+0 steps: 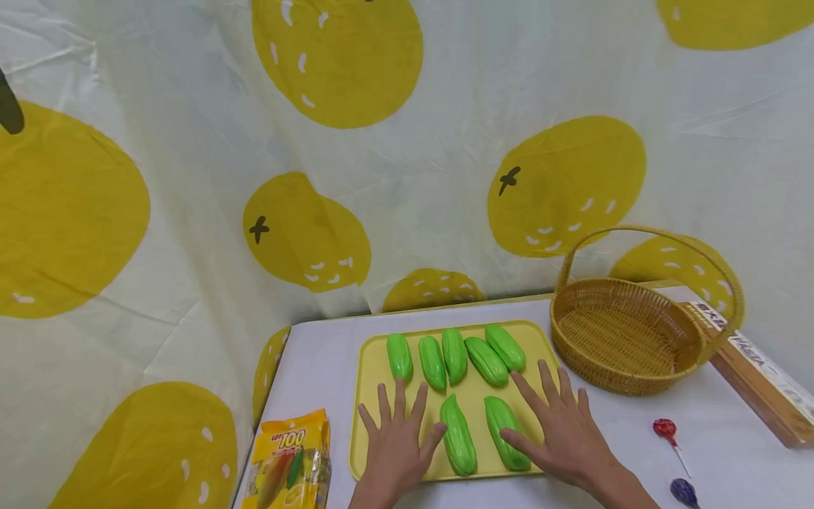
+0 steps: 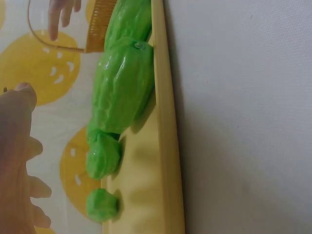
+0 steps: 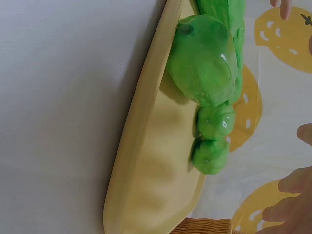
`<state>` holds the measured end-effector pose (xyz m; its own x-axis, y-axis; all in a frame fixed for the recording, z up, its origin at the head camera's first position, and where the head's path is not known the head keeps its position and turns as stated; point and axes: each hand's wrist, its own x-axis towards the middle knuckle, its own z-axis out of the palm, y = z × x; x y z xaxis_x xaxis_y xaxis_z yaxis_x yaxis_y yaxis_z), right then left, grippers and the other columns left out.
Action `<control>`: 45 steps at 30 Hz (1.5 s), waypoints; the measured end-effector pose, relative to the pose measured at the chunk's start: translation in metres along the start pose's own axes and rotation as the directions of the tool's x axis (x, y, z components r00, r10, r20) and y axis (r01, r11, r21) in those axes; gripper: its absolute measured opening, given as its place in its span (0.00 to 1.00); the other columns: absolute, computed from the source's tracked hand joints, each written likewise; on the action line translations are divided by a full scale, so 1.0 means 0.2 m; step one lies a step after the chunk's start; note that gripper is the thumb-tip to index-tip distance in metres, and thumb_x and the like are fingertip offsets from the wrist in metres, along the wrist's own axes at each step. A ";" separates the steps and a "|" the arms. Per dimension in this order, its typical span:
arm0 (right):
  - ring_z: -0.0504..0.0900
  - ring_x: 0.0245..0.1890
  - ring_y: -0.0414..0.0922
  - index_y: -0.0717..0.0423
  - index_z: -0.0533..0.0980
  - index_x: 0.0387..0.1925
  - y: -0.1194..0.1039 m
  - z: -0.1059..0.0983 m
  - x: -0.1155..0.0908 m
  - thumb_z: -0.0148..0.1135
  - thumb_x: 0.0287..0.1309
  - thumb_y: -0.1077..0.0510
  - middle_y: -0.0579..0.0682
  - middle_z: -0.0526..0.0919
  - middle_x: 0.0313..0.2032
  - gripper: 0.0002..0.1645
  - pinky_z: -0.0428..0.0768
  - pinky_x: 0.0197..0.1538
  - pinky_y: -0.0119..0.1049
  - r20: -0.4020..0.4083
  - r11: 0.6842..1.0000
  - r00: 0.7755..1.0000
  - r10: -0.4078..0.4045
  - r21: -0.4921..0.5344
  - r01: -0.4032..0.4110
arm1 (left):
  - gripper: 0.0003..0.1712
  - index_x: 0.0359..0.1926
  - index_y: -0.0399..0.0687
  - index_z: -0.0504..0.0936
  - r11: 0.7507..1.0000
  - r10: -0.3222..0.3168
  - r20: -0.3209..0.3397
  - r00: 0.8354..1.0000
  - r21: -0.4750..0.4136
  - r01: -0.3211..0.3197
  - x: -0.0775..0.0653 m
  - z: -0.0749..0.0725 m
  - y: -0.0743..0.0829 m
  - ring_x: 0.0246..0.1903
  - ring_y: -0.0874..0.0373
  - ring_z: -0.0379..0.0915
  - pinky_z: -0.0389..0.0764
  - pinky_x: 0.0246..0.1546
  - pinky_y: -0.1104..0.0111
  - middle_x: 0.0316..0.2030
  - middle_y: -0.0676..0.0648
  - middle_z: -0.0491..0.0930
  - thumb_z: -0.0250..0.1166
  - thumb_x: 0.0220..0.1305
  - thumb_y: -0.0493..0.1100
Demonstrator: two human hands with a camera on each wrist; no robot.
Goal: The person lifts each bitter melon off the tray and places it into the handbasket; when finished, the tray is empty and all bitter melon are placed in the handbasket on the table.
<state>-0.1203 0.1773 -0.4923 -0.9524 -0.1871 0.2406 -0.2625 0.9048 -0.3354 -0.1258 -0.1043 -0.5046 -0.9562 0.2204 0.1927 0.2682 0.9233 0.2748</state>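
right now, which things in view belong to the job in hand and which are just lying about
Likely the job, as the left hand and right hand are spread at it:
- yellow tray
- seven green vegetables on it

Apparently just lying about:
- wicker basket
- pasta box
- red lollipop
- purple candy
- yellow bag

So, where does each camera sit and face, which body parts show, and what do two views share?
Head: on the head, facing forward and down at the tray, vegetables and basket; left hand and right hand show.
Left wrist: worn there, facing across the tray to the curtain; left hand at left, part of right hand at top.
Right wrist: worn there, facing likewise; right hand at right, part of left hand top right.
Both wrist views share tray, vegetables and basket.
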 end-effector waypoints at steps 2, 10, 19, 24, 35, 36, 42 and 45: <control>0.53 0.74 0.77 0.40 0.62 0.78 0.00 0.00 -0.01 0.63 0.55 0.24 0.69 0.54 0.78 0.54 0.57 0.64 0.82 0.004 1.000 1.000 0.003 0.004 -0.003 | 0.39 0.78 0.58 0.63 1.000 0.000 -0.002 1.000 -0.001 0.000 0.00 0.00 0.00 0.75 0.22 0.47 0.47 0.63 0.18 0.78 0.34 0.57 0.48 0.74 0.69; 0.53 0.74 0.77 0.40 0.60 0.78 0.01 -0.01 -0.02 0.63 0.55 0.25 0.68 0.53 0.78 0.55 0.57 0.65 0.81 0.000 1.000 1.000 0.000 0.024 0.000 | 0.38 0.79 0.58 0.62 1.000 -0.006 -0.059 0.998 -0.002 0.006 0.00 0.01 0.01 0.75 0.25 0.50 0.51 0.65 0.22 0.76 0.34 0.60 0.49 0.75 0.66; 0.57 0.74 0.73 0.33 0.57 0.79 0.01 -0.03 -0.04 0.65 0.55 0.25 0.66 0.53 0.79 0.55 0.78 0.50 0.72 0.026 0.996 1.000 0.003 0.085 -0.006 | 0.31 0.76 0.52 0.66 0.996 -0.033 -0.382 0.923 -0.090 -0.002 0.02 -0.01 -0.05 0.69 0.27 0.65 0.69 0.64 0.30 0.70 0.34 0.72 0.56 0.76 0.48; 0.66 0.72 0.68 0.34 0.57 0.79 0.02 -0.04 -0.03 0.64 0.53 0.22 0.64 0.57 0.78 0.57 0.81 0.40 0.69 0.072 0.993 0.997 0.001 0.120 -0.010 | 0.30 0.75 0.45 0.68 0.976 -0.156 -0.421 0.894 -0.203 0.075 0.04 -0.02 -0.16 0.72 0.29 0.62 0.67 0.68 0.34 0.70 0.35 0.72 0.56 0.76 0.45; 0.79 0.62 0.65 0.44 0.62 0.77 0.01 -0.02 -0.01 0.71 0.49 0.27 0.65 0.65 0.74 0.58 0.81 0.57 0.63 0.159 0.981 0.986 -0.041 0.196 0.010 | 0.26 0.70 0.43 0.73 0.678 -0.556 -0.208 0.805 -0.674 0.294 0.09 0.00 -0.40 0.72 0.36 0.63 0.65 0.73 0.41 0.70 0.37 0.73 0.55 0.77 0.47; 0.79 0.62 0.65 0.44 0.62 0.77 0.01 -0.01 -0.01 0.72 0.49 0.28 0.65 0.65 0.74 0.58 0.81 0.57 0.62 0.160 0.979 0.986 -0.046 0.203 0.012 | 0.26 0.70 0.43 0.73 0.653 -0.577 -0.187 0.795 -0.690 0.311 0.10 0.00 -0.42 0.72 0.37 0.64 0.65 0.73 0.42 0.70 0.37 0.73 0.56 0.77 0.48; 0.77 0.64 0.66 0.42 0.61 0.78 0.01 0.03 -0.01 0.76 0.49 0.34 0.66 0.66 0.74 0.58 0.80 0.59 0.63 0.179 0.973 0.982 -0.064 0.228 0.023 | 0.28 0.71 0.40 0.72 0.557 -0.622 -0.070 0.780 -0.739 0.379 0.11 0.02 -0.47 0.72 0.33 0.63 0.67 0.72 0.41 0.71 0.33 0.70 0.55 0.77 0.49; 0.76 0.64 0.67 0.42 0.60 0.78 0.00 0.04 -0.01 0.77 0.49 0.36 0.68 0.65 0.74 0.58 0.79 0.60 0.64 0.191 0.969 0.979 -0.073 0.244 0.024 | 0.28 0.71 0.38 0.71 0.499 -0.638 -0.023 0.769 -0.773 0.391 0.11 0.03 -0.47 0.71 0.33 0.65 0.69 0.70 0.41 0.71 0.32 0.69 0.55 0.77 0.47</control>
<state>-0.1193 0.1752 -0.5014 -0.9428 -0.3220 0.0860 -0.3156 0.7793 -0.5414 -0.1724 -0.1841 -0.5327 -0.9042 -0.4270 -0.0060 -0.1497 0.3039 0.9409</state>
